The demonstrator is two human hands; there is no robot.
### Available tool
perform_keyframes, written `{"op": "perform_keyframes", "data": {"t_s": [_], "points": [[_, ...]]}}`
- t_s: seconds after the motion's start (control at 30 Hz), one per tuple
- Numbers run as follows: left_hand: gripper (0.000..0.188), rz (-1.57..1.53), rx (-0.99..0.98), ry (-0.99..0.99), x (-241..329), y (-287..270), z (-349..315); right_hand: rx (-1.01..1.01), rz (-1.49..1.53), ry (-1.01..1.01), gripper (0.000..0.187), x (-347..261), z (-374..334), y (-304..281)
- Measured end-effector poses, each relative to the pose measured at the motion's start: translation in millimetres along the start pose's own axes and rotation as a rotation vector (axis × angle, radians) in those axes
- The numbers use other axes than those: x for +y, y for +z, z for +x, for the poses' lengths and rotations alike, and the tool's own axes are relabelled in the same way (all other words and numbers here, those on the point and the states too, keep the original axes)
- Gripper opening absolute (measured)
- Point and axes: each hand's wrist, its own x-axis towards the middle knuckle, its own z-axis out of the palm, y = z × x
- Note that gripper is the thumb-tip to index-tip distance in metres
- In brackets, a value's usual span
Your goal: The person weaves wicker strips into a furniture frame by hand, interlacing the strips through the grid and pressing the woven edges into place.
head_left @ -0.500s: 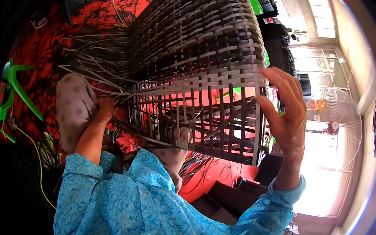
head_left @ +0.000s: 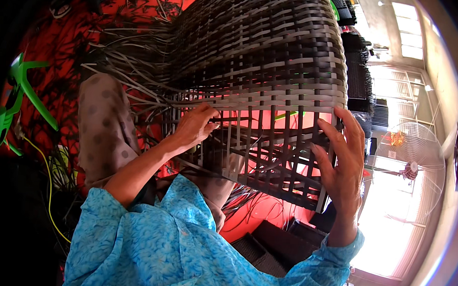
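A large woven wicker piece [head_left: 262, 53] of grey and dark brown flat strips stands before me, closely woven above and open lattice below. My left hand [head_left: 195, 126] is at the left of the lattice, thumb and fingers pinched at a dark flat strip [head_left: 240, 118] that runs across beneath the lowest woven row. At the right edge of the piece is my right hand [head_left: 342, 157], fingers curved and spread, the tips against the edge strips and the thumb apart from them. Loose strip ends [head_left: 126, 64] fan out from the left side of the weave.
A red floor covering [head_left: 55, 51] strewn with dark scraps lies at the left. Green plastic legs [head_left: 36, 93] and a yellow cable [head_left: 45, 182] are there too. Dark woven panels [head_left: 281, 243] lie below right. A large fan [head_left: 409, 169] stands at the right by bright windows.
My left hand has come up and right from beside my knee to the lattice. My right hand has moved down a little along the edge, its fingertips closer to the strips.
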Motion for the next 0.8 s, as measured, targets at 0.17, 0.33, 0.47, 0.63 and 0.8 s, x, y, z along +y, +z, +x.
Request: {"op": "perform_keyframes", "data": {"t_s": [0.17, 0.33, 0.47, 0.63, 0.8], "points": [[0.015, -0.107, 0.043, 0.022, -18.6, 2.9, 3.9, 0.025, -0.01, 0.015, 0.04, 6.1, -4.8, 2.1], [0.006, 0.07, 0.126, -0.379, -154.0, -37.4, -22.2, 0.058, 0.053, 0.04, 0.039, 7.0, -0.1, -2.2], [0.008, 0.362, 0.104, -0.318, -127.6, -35.2, -17.1, 0.067, 0.072, 0.093, 0.04, 11.9, 0.7, -1.9], [0.014, 0.414, 0.208, -0.158, -90.8, -38.1, -14.2, 0.208, 0.211, 0.176, 0.044, 20.4, 8.5, 3.7], [0.023, -0.245, 0.137, 0.099, 45.6, -26.3, 21.4, 0.114, 0.432, 0.335, 0.047, 37.2, 9.5, -7.8]]}}
